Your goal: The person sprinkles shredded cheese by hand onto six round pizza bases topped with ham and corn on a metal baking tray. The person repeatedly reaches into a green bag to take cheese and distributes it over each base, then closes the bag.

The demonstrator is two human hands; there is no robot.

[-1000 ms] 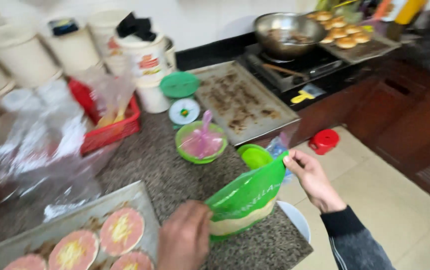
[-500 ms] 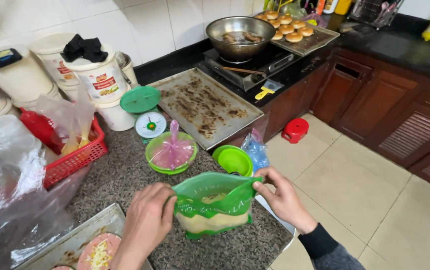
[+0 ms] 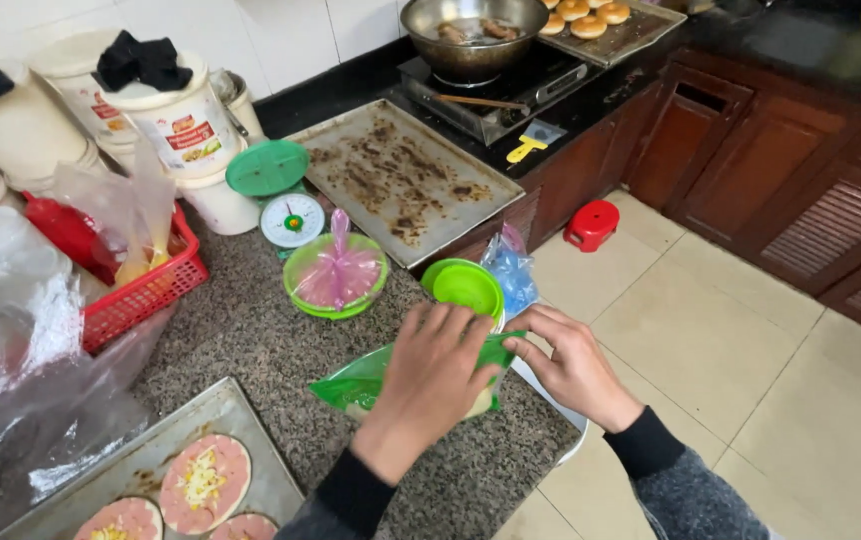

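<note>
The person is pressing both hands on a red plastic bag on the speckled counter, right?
Not quite. The head view shows the bag is green, not red. The left hand and right hand are both on it, on the speckled counter.

The green bag [image 3: 371, 378] no longer stands upright and open between the hands — it now lies flattened on the desk [image 3: 261, 340], the left hand [image 3: 436, 365] pressing down on it, the right hand [image 3: 566, 360] pinching its end.
</note>
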